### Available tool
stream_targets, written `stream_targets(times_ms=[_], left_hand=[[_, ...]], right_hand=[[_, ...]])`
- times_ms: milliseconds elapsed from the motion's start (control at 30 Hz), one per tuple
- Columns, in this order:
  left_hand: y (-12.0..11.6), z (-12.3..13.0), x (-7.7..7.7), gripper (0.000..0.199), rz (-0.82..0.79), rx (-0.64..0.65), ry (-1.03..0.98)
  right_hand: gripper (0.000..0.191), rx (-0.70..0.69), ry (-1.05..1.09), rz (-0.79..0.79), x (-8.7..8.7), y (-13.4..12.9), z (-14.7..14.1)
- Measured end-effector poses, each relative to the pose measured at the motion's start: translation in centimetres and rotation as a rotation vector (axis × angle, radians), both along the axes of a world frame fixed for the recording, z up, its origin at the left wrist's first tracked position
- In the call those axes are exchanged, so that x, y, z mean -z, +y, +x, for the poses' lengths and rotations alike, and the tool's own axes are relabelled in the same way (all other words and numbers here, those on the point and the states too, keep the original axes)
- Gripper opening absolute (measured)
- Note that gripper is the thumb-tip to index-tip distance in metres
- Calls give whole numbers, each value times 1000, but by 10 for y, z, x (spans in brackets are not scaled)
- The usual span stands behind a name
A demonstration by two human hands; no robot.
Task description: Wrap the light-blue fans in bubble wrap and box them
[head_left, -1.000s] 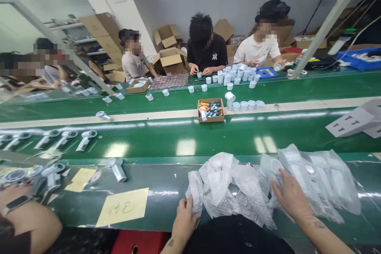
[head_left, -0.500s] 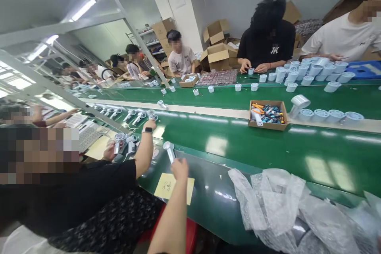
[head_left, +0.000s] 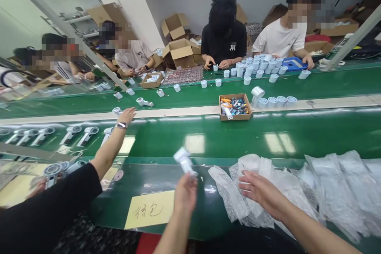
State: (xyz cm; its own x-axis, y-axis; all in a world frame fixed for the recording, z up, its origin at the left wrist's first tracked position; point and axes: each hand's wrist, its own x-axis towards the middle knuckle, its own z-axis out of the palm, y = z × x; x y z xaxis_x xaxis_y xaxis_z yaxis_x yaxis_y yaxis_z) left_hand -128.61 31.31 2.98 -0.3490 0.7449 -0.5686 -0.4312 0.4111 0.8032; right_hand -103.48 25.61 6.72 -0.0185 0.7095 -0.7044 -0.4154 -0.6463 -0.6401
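My left hand (head_left: 186, 192) is closed round the handle of a white device with a round head (head_left: 183, 156), held over the near edge of the green table and slightly blurred. To the right, my right hand (head_left: 262, 190) is spread with fingers apart and nothing in it, over a pile of clear bubble bags (head_left: 232, 194). More bags, filled with something pale (head_left: 330, 182), lie at the far right. A yellow paper with handwriting (head_left: 150, 210) lies left of my left hand.
At the left a co-worker's arm (head_left: 108, 152) reaches across the belt (head_left: 163, 135) near several white devices (head_left: 86, 135). A cardboard box of small parts (head_left: 235, 117) and white cups (head_left: 281, 101) stand on the middle strip. People sit along the far side.
The view has turned right. My left hand has lifted the white device from the table and brought it nearer the bags. My right hand has come into view. The co-worker's hand has opened over the strip.
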Motion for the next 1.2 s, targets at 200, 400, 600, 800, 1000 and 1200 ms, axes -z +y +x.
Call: stream_targets(times_ms=[200, 400, 600, 800, 1000, 1200], left_hand=[[-94, 86, 28, 53, 111, 762, -40], [-95, 72, 62, 19, 143, 1247, 740], [-76, 97, 12, 31, 204, 1137, 703], [-76, 128, -54, 34, 415, 1006, 382], [-79, 143, -63, 27, 230, 403, -21], [-82, 148, -73, 27, 281, 596, -172]], right_hand=[[24, 184, 205, 0, 5, 12, -1], [30, 66, 26, -14, -10, -35, 77], [53, -233, 273, 127, -32, -69, 93], [59, -377, 536, 125, -26, -65, 72], [46, -265, 377, 86, -28, -77, 80], [50, -102, 349, 117, -30, -93, 94]])
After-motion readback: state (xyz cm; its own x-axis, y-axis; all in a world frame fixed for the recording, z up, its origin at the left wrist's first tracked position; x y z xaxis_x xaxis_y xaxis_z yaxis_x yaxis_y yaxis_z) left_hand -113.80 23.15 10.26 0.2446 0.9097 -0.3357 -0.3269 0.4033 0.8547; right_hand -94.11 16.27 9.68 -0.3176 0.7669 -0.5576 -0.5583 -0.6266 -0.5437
